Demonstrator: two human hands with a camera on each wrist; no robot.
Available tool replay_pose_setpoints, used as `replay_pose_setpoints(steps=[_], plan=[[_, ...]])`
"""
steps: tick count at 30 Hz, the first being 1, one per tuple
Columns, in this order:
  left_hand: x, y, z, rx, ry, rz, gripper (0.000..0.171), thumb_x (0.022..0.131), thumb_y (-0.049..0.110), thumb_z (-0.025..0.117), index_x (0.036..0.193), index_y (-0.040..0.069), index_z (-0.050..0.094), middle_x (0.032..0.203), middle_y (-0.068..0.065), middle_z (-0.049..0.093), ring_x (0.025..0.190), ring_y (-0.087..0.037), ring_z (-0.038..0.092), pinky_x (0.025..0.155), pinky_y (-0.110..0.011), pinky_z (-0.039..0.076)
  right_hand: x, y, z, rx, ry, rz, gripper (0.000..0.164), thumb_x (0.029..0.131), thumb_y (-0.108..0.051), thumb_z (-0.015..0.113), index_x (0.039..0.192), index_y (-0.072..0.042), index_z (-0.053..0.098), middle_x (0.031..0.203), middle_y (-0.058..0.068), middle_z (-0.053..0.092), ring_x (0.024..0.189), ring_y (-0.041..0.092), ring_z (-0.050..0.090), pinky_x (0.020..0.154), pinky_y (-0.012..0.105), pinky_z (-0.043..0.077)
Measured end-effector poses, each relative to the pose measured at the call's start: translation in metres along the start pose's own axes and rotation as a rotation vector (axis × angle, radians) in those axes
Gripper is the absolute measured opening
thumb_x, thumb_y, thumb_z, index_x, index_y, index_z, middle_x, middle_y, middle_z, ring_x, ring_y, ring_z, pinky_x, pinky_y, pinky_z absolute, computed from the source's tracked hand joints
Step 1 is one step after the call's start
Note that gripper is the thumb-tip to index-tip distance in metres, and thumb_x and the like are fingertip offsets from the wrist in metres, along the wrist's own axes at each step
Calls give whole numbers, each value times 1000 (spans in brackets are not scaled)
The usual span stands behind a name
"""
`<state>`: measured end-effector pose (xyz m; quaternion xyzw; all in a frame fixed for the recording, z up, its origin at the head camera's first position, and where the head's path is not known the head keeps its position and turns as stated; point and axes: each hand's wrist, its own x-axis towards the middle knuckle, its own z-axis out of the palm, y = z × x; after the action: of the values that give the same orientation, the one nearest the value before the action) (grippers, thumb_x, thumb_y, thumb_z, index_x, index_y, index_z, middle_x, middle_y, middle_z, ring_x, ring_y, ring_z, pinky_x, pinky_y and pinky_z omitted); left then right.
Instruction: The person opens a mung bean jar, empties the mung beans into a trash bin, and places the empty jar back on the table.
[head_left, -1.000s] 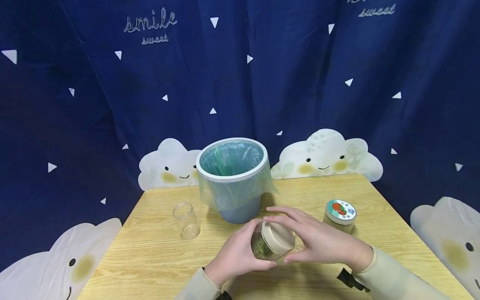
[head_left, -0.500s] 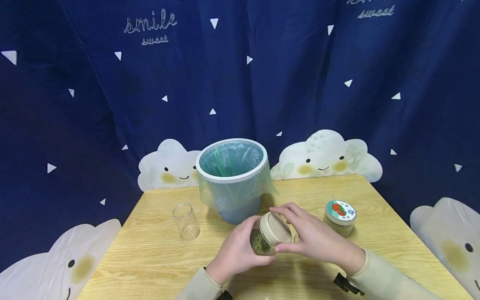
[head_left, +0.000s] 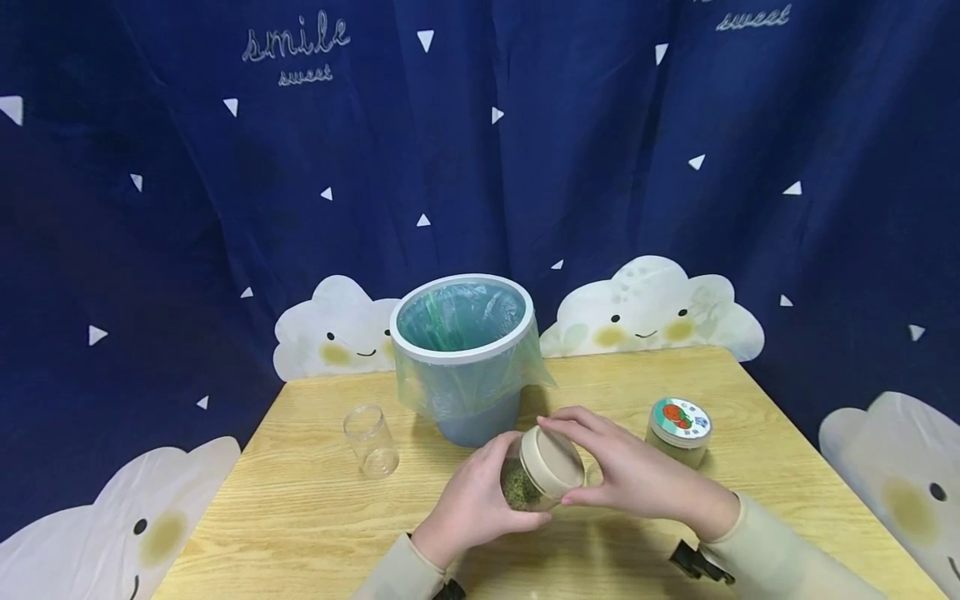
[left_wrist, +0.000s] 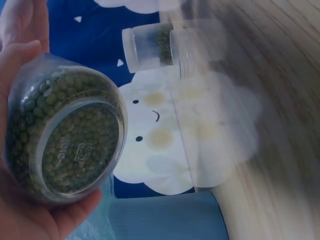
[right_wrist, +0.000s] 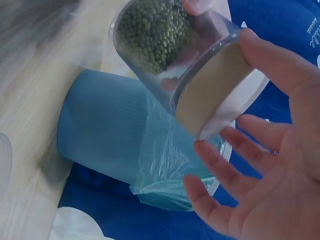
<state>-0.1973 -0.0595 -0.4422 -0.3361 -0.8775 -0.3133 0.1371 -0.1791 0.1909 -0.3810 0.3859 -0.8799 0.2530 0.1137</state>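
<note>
A clear jar point(head_left: 517, 486) of small green beans leans to the right above the table, with its cream lid point(head_left: 557, 461) on. My left hand point(head_left: 474, 502) wraps round the jar's body. The fingers and thumb of my right hand point(head_left: 626, 467) hold the lid's rim from opposite sides. In the left wrist view the jar's round bottom point(left_wrist: 80, 150) faces the camera, full of beans. The right wrist view shows my right thumb point(right_wrist: 272, 57) on one edge of the lid point(right_wrist: 215, 90) and a fingertip at the other edge.
A blue bin point(head_left: 480, 417) with a pale green liner and white rim stands behind the hands. A clear empty cup point(head_left: 372, 442) is at the left of the wooden table point(head_left: 300, 525). A second jar point(head_left: 678, 432) with a tomato-sticker lid stands at the right, beyond the right forearm.
My right hand has gone from fingers spread beside the lid to a hold on its rim. The jar has shifted slightly; my left hand keeps its grip.
</note>
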Motion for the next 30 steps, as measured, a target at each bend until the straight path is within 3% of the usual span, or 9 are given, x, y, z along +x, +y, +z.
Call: replay_pose_setpoints(steps=[13,19,24,30], plan=[[1,4,-2,-41,-27,-9,97,66,47,96,145,19,46,127,5,65,111,-6,63,95,-29,55,-4,8,-7,39,-19,-152,96,74,-9,90,156,-19,43,153,-2,45,138,19,48,107,31,50],[2,5,-2,-74,-41,-24,96,67,46,95,145,21,45,128,6,64,112,-6,63,96,-29,55,-4,9,-8,56,-19,-173,97,76,-16,91,158,-18,39,156,2,42,141,21,46,110,31,47],[2,5,-3,-88,-38,-30,96,67,45,96,145,21,45,128,6,64,112,-6,63,97,-30,54,-4,7,-8,72,2,-102,95,80,-35,89,159,-20,38,155,3,42,141,20,45,110,37,49],[2,5,-3,-83,-31,-50,95,66,44,96,144,21,46,127,7,64,110,-6,62,95,-30,55,-3,2,-6,54,20,129,73,88,-54,76,149,-25,49,135,-9,53,117,16,58,90,33,56]])
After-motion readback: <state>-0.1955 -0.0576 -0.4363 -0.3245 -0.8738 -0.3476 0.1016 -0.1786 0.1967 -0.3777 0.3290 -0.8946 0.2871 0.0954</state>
